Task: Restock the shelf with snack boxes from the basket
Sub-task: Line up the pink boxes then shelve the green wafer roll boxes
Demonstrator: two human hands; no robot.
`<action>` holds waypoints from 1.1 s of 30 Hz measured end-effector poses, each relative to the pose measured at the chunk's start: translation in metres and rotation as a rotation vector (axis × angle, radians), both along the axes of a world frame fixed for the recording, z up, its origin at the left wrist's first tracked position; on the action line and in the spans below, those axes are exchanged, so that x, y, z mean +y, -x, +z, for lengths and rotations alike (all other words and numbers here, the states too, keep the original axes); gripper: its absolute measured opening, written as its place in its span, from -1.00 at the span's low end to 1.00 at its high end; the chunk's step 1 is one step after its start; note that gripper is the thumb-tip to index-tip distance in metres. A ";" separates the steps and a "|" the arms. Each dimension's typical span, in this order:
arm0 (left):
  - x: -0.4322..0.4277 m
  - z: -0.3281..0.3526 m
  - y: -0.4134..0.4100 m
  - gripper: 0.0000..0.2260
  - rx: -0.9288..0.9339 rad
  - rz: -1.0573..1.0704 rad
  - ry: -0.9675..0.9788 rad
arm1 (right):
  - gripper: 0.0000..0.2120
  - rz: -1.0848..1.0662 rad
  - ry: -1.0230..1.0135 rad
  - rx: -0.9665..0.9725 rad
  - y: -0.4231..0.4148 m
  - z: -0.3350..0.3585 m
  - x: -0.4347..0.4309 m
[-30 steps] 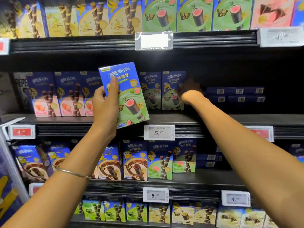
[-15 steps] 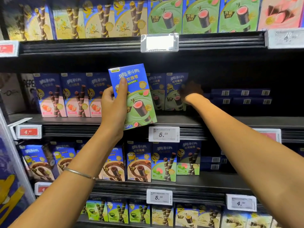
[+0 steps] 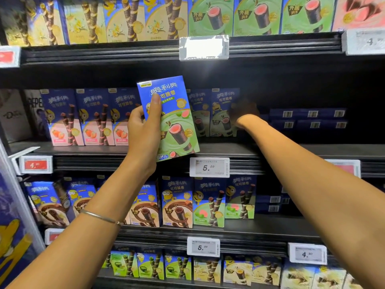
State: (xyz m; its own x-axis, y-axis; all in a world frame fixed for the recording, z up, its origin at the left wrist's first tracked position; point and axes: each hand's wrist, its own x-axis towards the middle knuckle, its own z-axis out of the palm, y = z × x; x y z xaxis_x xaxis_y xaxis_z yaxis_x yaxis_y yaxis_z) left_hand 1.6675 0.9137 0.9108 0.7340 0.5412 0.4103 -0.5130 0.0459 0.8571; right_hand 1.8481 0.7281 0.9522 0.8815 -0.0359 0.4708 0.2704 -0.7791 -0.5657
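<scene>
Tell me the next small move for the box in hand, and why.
Probably set the green box, held tilted in the left hand, onto the middle shelf beside the two matching boxes, where the right hand reaches into a dark gap.

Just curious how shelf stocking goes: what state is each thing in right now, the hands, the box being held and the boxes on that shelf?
left hand, grips the held snack box by its left edge.
held snack box, in front of the shelf, upright, slightly tilted.
right hand, reaching into the shelf's shadow; fingers unclear.
green boxes, standing upright on the shelf.
strawberry boxes, standing upright in a row.
</scene>
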 end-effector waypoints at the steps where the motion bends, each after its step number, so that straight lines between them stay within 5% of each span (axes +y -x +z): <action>1: 0.000 0.000 0.000 -0.62 0.001 -0.002 -0.002 | -0.71 0.002 -0.010 -0.005 0.000 0.000 -0.001; 18: -0.003 0.000 -0.001 -0.56 -0.010 -0.005 0.010 | -0.72 0.024 -0.075 0.007 0.009 0.000 -0.004; 31: -0.006 0.001 -0.003 -0.61 0.001 -0.015 -0.002 | -0.47 -0.032 -0.184 0.038 0.027 0.013 -0.011; 33: -0.009 0.001 -0.003 -0.59 -0.014 -0.026 0.020 | -0.66 0.020 -0.307 -0.056 0.042 0.014 -0.009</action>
